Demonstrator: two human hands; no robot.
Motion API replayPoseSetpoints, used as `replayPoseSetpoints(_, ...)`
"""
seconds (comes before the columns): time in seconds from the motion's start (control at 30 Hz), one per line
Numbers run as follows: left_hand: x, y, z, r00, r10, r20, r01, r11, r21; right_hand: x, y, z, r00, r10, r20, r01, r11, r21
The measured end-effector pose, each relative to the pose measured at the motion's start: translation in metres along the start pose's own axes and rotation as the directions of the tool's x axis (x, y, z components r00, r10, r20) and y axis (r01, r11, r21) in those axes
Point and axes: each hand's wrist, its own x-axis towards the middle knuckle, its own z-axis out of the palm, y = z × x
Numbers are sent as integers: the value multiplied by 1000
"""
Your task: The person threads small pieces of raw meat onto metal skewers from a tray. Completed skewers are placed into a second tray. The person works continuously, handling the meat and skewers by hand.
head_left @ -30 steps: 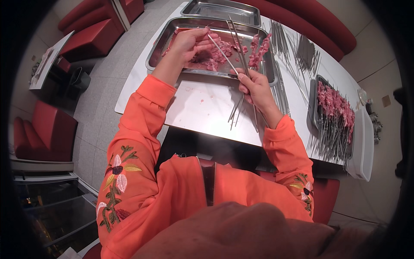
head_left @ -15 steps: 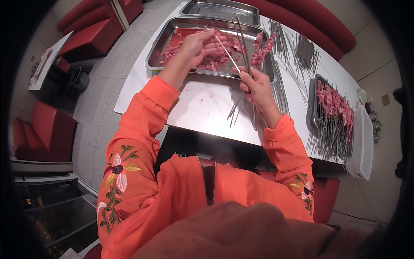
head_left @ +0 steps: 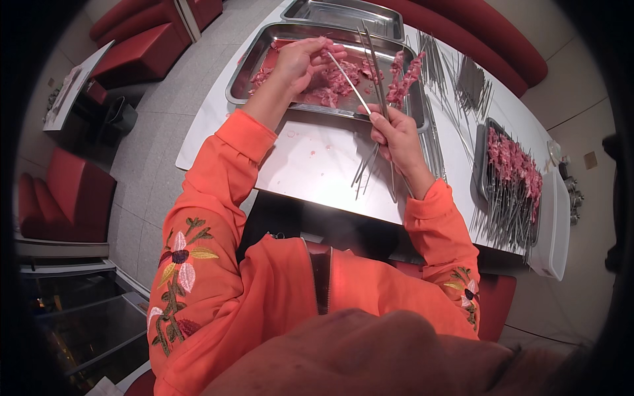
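My right hand point(head_left: 397, 135) grips a bundle of thin metal skewers point(head_left: 373, 59), their lower ends hanging below it over the table. One bright skewer point(head_left: 350, 82) slants from this hand up to my left hand point(head_left: 297, 66). The left fingers are curled at its tip around a small piece of raw meat, partly hidden by the fingers. Below them, a metal tray point(head_left: 249, 66) holds loose pieces of raw meat point(head_left: 337, 80) and some reddish liquid. At its right side, just beyond my right hand, lie skewers threaded with meat point(head_left: 404, 80).
An empty-looking second tray point(head_left: 343, 16) stands behind. To the right are bare skewers point(head_left: 469, 80), a dark tray of many meat skewers point(head_left: 512, 158) with handles jutting over its near side, and a white plastic bin point(head_left: 556, 224) at the table's end. Red benches point(head_left: 462, 39) stand around.
My left fingers have curled in from a more spread pose, closing at the skewer's tip. The right hand keeps its grip on the skewers, nearly in place.
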Motion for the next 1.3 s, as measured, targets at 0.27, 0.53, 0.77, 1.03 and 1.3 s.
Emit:
replayPoseSetpoints(0.27,-7,-7,9,1000,-6,20,8,997,-80,0,1,2,1000,-27,-11,27,1000,12)
replayPoseSetpoints(0.53,-21,-24,31,978,-138,158,131,990,53,4,2,-3,998,-23,-66,23,1000,1)
replayPoseSetpoints(0.77,-6,7,6,999,18,37,-41,536,844,8,3,-8,989,-38,-143,40,999,6)
replayPoseSetpoints(1.03,-6,4,-1,996,86,-26,54,-351,935,7,4,-8,993,-23,-114,24,1000,9)
replayPoseSetpoints(1.3,3,28,-30,991,-96,-98,137,624,769,7,3,-10,995,-26,-96,26,1000,0)
